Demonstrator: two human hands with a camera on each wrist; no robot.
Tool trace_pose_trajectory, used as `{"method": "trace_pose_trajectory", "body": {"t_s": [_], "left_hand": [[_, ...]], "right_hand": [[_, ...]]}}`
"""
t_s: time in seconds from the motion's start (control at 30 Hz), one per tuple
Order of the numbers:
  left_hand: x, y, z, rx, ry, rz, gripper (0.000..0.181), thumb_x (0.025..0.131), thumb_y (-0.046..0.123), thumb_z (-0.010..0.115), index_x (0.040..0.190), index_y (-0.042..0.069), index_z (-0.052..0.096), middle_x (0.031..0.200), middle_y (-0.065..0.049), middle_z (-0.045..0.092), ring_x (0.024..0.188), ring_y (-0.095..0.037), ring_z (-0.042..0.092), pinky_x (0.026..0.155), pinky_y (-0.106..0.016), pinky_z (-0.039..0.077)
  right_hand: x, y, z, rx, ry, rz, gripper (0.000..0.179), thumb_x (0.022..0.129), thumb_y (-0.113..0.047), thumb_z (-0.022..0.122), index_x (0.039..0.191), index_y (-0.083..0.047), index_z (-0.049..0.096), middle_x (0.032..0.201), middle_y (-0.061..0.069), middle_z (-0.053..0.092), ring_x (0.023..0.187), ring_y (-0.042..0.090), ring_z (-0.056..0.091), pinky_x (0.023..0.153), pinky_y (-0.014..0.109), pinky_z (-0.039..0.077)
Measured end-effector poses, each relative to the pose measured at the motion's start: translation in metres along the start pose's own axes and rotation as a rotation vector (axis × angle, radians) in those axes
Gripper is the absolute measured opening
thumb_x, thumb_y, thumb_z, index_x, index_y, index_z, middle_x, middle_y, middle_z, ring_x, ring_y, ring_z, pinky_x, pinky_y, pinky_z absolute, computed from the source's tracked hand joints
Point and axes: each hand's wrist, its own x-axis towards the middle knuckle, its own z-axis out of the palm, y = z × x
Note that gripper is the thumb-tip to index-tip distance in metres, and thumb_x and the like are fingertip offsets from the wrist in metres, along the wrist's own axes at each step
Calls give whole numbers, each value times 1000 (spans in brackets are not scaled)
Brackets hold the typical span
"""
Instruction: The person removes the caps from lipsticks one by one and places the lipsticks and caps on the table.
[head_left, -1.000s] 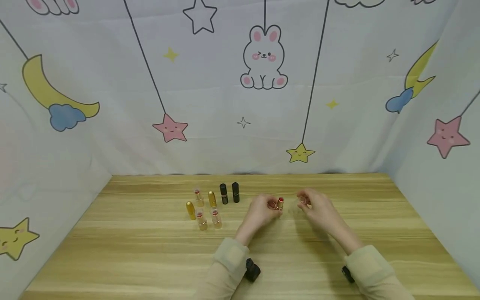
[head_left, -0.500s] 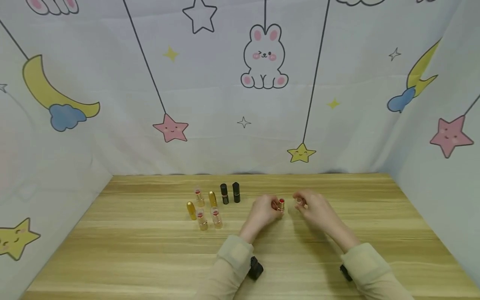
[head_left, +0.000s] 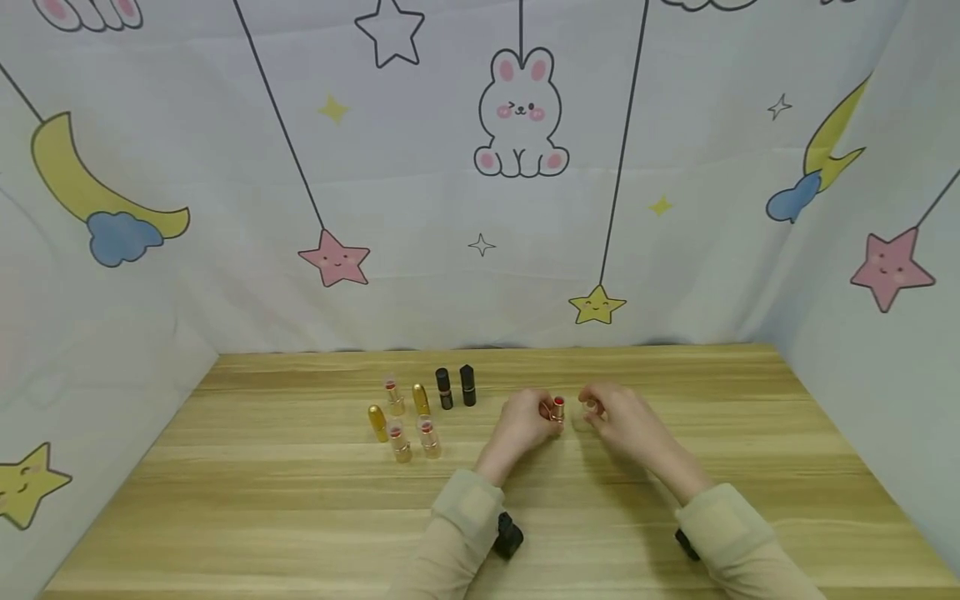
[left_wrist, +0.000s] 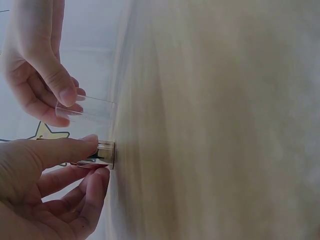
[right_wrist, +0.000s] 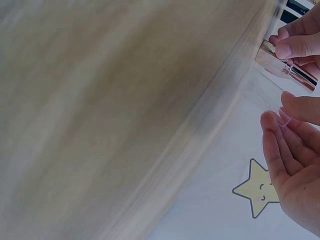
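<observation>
My left hand (head_left: 522,422) pinches the gold base of an uncapped lipstick (head_left: 558,409), its red tip pointing up. In the left wrist view the shiny base of this lipstick (left_wrist: 106,154) is right at the table surface, between thumb and fingers. Just to its right, my right hand (head_left: 626,422) holds a clear lipstick cap (left_wrist: 86,109) between thumb and fingertips. The right wrist view shows this transparent cap (right_wrist: 265,95) beside the lipstick, apart from it, with its lower end near the table.
Left of the hands stand two black lipsticks (head_left: 468,386), two gold bullet-shaped lipsticks (head_left: 378,423) and several clear-capped ones (head_left: 429,438). The wooden table (head_left: 300,500) ends at a white cloth backdrop (head_left: 420,183) with printed stars and a rabbit.
My right hand with the clear cap has moved slightly left, closer to the lipstick. The left hand keeps its hold on the lipstick, nearly still. The head view has shifted slightly.
</observation>
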Motion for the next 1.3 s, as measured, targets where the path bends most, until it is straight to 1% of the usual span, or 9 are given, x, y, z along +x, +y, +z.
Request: {"method": "trace_pose_trajectory", "body": {"t_s": [0.23, 0.33, 0.5, 0.7, 0.87, 1.07, 1.17, 1.3], "left_hand": [[-1, 2, -1, 27, 6, 19, 14, 75, 11, 79, 83, 7, 69, 71, 0, 62, 62, -7, 50, 55, -17, 38], [-1, 2, -1, 33, 3, 16, 14, 75, 10, 79, 83, 7, 68, 72, 0, 62, 63, -8, 50, 56, -18, 39], [-1, 4, 0, 23, -11, -3, 16, 75, 10, 80, 85, 6, 68, 74, -1, 63, 64, -9, 51, 57, -19, 39], [-1, 4, -1, 22, -10, -3, 16, 75, 9, 80, 85, 5, 69, 73, -2, 64, 64, -9, 51, 57, -19, 39], [-2, 3, -1, 17, -10, -5, 17, 74, 9, 80, 87, 4, 70, 74, -2, 64, 65, -10, 52, 58, -19, 39], [-2, 2, -1, 21, -18, -17, 21, 75, 11, 80, 92, 4, 70, 79, -4, 68, 69, -10, 55, 60, -20, 43], [-3, 3, -3, 36, -17, -29, 26, 75, 14, 80, 95, 3, 68, 81, -5, 68, 70, -12, 57, 60, -21, 44], [-5, 7, -7, 57, -18, -45, 33, 76, 16, 80, 101, 0, 66, 78, -6, 65, 67, -13, 55, 57, -22, 42]], "right_hand": [[1, -1, 3, 2, -6, -19, 22, 80, -1, 72, 101, -1, 66, 98, 12, 70, 82, 21, 67, 74, 38, 55], [2, -1, 5, 6, -11, -18, 25, 80, -1, 72, 104, 0, 65, 100, 13, 70, 83, 22, 67, 74, 38, 55], [3, -1, 7, 7, -3, -14, 29, 80, -2, 73, 107, -1, 64, 99, 13, 70, 83, 22, 67, 72, 37, 55], [3, -1, 7, 16, -8, -4, 30, 79, -3, 73, 108, -1, 64, 95, 11, 69, 83, 21, 66, 71, 37, 55], [2, -1, 7, 15, -3, -8, 31, 79, -3, 73, 108, -2, 64, 95, 12, 70, 82, 22, 67, 71, 37, 55], [2, -2, 8, -4, -7, 0, 29, 80, -3, 72, 108, -1, 64, 97, 13, 70, 83, 23, 67, 71, 37, 55], [2, -2, 8, -16, -16, 15, 33, 80, -4, 73, 111, 1, 64, 97, 14, 70, 84, 24, 66, 72, 38, 55], [2, -3, 7, -31, -25, 30, 39, 78, -7, 75, 115, 2, 63, 96, 15, 69, 84, 24, 65, 72, 38, 54]]}}
